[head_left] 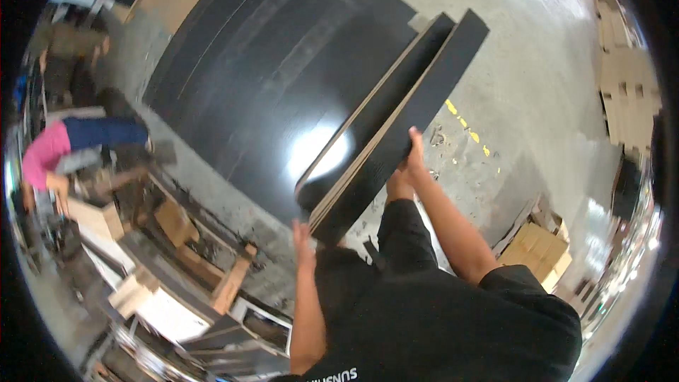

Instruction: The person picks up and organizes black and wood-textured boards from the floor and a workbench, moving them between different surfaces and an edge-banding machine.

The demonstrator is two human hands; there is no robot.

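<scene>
Several long, narrow black boards with brown edges (417, 113) lie slantwise in front of me, over a broad black panel surface (262, 64). A gap separates the farther board (382, 95) from the nearer ones along most of their length. My right hand (411, 159) grips the near board's outer side around its middle, thumb up against the black face. At the boards' near left end is my left hand (303, 244), closed against the corner; its fingertips are blurred and partly hidden by the ends.
To the left, a person in a pink top (49, 152) bends over wooden pieces; another person (74, 49) is farther back. Wood offcuts and frames (184, 255) crowd the lower left. A cardboard box (537, 251) sits at right, near yellow floor marks (463, 124). Cardboard stacks (626, 92) line the far right.
</scene>
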